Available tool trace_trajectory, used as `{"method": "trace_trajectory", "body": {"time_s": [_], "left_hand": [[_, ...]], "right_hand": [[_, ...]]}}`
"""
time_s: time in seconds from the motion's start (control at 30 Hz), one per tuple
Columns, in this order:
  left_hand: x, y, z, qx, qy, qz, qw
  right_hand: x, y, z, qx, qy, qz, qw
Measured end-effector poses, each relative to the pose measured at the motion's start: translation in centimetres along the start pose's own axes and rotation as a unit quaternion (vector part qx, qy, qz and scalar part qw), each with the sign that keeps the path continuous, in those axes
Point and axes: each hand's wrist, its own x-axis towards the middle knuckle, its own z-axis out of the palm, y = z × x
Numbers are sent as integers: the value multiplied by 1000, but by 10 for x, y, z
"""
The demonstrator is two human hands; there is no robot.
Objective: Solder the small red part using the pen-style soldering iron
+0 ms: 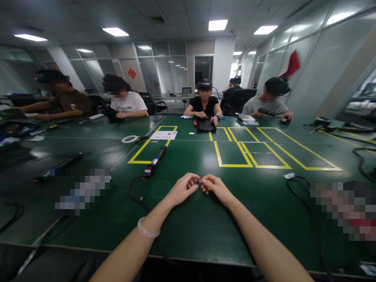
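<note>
Small red piece (pixel 200 181) at your fingertips

Your right hand (pixel 216 188) pinches the piece, its fingers drawn close together. Your left hand (pixel 182 188) meets it from the left, fingers bent, the thumb slightly apart; whether they grip it too, I cannot tell. The piece is tiny, partly dark, mostly covered, over the near middle of the table (pixel 194 227). Left of your hands lies a corded tool (pixel 155 160).

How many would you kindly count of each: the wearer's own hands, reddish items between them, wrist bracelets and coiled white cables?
Wearer's hands, left hand and right hand: 2
Small reddish item: 1
White bracelet: 1
Coiled white cable: 1
Total: 5
</note>
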Motion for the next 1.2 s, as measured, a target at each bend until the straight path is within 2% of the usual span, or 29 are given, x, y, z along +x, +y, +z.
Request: {"method": "trace_trajectory", "body": {"time_s": [0.1, 0.27, 0.43, 0.63, 0.8, 0.87, 0.97, 1.03, 1.1, 1.2], "left_hand": [[-1, 3, 1, 48, 7, 23, 999], [-1, 3, 3, 69, 8, 28, 997], [-1, 2, 1, 77, 17, 22, 997], [-1, -1, 0, 67, 22, 11, 997], [-1, -1, 0, 63, 2, 5, 998], [0, -1, -3, 72, 11, 0, 997], [3, -9, -20, 139, 43, -2, 989], [5, -20, -40, 222, 68, -7, 973], [7, -35, -67, 320, 98, -35, 941], [6, -61, -111, 433, 130, -132, 882]], "right_hand": [[0, -1, 4, 23, -5, 20, 1000], [-1, -1, 7, 16, -24, 32, 999], [0, -2, 4, 29, 6, 5, 1000], [1, 3, 4, 38, -15, -30, 999], [2, 6, 2, 18, -10, -33, 999], [2, 5, 0, 13, -2, -37, 999], [1, 4, -2, 5, 10, -39, 999], [1, 4, -2, 1, 15, -37, 999], [1, 5, -3, -4, 14, -34, 999], [1, 7, -2, -14, 6, -30, 999]]}}
